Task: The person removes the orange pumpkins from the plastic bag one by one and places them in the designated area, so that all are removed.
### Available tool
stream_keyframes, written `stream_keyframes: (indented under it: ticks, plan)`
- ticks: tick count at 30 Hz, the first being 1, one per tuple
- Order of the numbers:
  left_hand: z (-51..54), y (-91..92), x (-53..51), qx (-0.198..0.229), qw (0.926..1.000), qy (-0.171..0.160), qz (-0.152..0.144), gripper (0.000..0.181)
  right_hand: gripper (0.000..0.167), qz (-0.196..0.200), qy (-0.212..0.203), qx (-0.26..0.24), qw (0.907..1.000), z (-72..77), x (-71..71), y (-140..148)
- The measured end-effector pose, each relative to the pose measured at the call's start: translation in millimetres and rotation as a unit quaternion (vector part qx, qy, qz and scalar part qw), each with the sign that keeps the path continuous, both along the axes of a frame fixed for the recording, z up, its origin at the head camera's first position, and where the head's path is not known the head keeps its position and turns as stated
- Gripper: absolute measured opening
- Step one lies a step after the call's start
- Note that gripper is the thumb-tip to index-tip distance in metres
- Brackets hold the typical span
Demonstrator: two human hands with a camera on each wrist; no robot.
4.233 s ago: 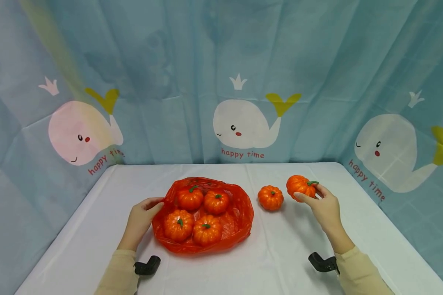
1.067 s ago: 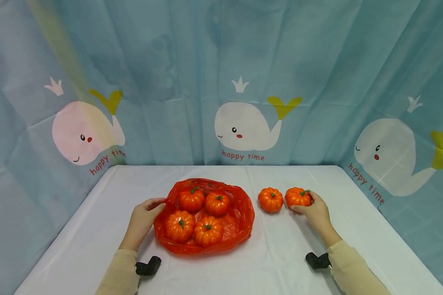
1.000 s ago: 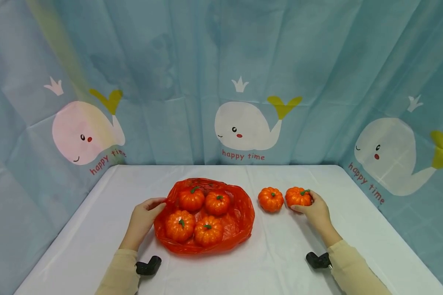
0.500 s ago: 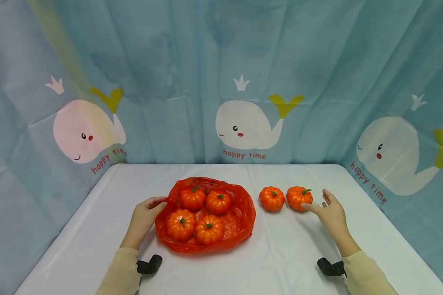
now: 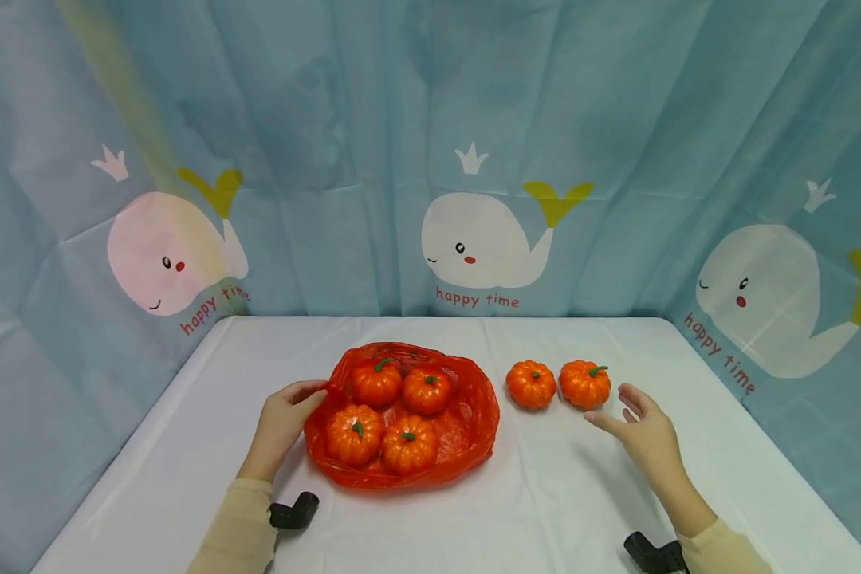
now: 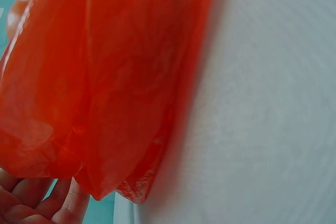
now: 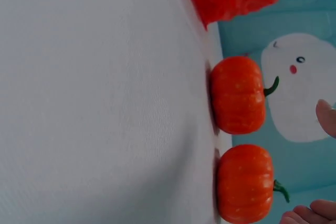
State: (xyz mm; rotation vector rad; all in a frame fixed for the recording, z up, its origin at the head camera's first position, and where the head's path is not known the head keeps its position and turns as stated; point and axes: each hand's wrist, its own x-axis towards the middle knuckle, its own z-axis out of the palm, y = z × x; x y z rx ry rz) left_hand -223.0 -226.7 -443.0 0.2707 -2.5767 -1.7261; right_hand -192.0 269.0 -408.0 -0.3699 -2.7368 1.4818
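A red plastic bag (image 5: pixel 466 446) lies wide open on the white table, with several small orange pumpkins (image 5: pixel 355 435) inside. My left hand (image 5: pixel 280 422) pinches the bag's left rim between thumb and fingers; the left wrist view shows its curled fingers (image 6: pixel 73 203) at the red plastic (image 6: pixel 126 77). To the right of the bag, two more pumpkins stand side by side, a nearer-to-bag one (image 5: pixel 531 385) and a right one (image 5: pixel 584 384). My right hand (image 5: pixel 646 434) is just right of the right pumpkin, thumb and fingers spread, holding nothing. In the right wrist view both pumpkins (image 7: pixel 239 95) rest on the table.
A blue curtain (image 5: pixel 344 159) printed with whales hangs behind and beside the white table (image 5: pixel 531 510). Black devices (image 5: pixel 294 511) stick out by both wrists, above the table's near part.
My right hand has set the pumpkin down beside the other one, let go of it and drawn back to the right and nearer. My left hand keeps its pinch on the bag.
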Motion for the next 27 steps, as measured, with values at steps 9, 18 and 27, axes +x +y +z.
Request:
stream_keyframes:
  ticks: [9,18,27]
  plan:
    - [-0.1,0.1,0.1,-0.005,1.0000,-0.003,0.001,0.045,0.095,0.012,0.032,-0.021,0.9992,6.6,10.3,-22]
    - [-1.8,0.7,-0.2,-0.002,1.0000,-0.001,0.002,0.044,0.095,0.021,0.038,-0.039,0.9983,6.1,17.8,-40]
    - [-1.1,0.2,0.0,-0.006,1.0000,0.007,0.001,0.043,0.085,0.049,0.063,-0.071,0.9943,9.4,21.2,-64]
